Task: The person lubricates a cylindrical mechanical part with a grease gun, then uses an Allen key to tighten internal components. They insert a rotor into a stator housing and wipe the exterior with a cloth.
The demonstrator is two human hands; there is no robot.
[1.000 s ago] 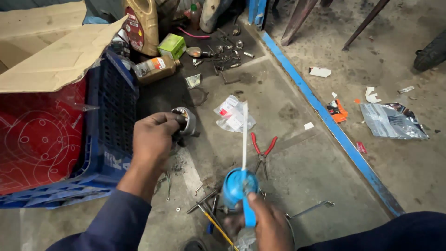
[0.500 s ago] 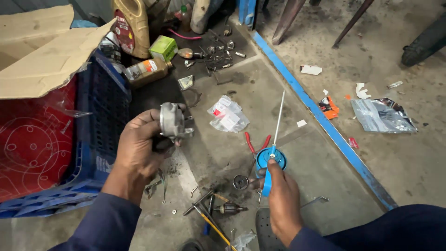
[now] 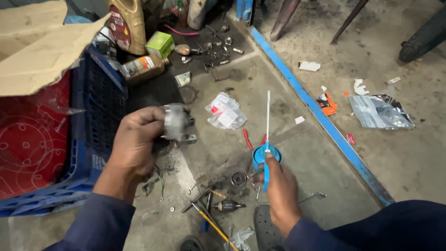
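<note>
Above the dirty concrete floor [image 3: 325,162], the left hand [image 3: 134,142] is clamped around a grey metal motor part [image 3: 175,123], held up beside the blue crate [image 3: 100,107]. Well apart, the right hand [image 3: 281,188] grips a blue spray can [image 3: 266,155] with 1 white straw.

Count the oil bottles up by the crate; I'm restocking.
2: a big yellow jug behind the blue crate, and a small bottle lying beside it. Others may be hidden.
</note>
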